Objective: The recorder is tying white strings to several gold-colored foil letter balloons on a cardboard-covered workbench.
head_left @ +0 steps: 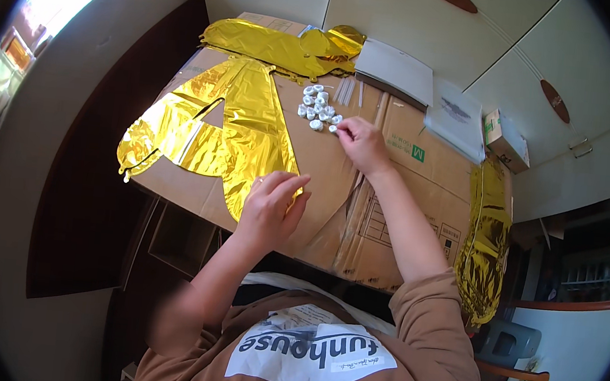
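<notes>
A flat gold foil balloon shaped like a letter A (248,130) lies on a brown cardboard surface (310,213). Just off its right lower edge hovers my left hand (270,205), fingers loosely bent, thumb apart, with nothing visible in it. Farther out, my right hand (362,146) pinches a small white roll (333,128) between thumb and fingertips. That roll sits at the near right side of a loose pile of several small white rolls (318,102). Their exact kind is too small to make out.
Thin clear sticks (345,91) lie beyond the pile. More folded gold foil (253,39) covers the far left edge, and another gold foil balloon (482,241) hangs over the right edge. A white flat box (395,68), a clear plastic bag (455,123) and a small carton (506,141) stand along the cabinets.
</notes>
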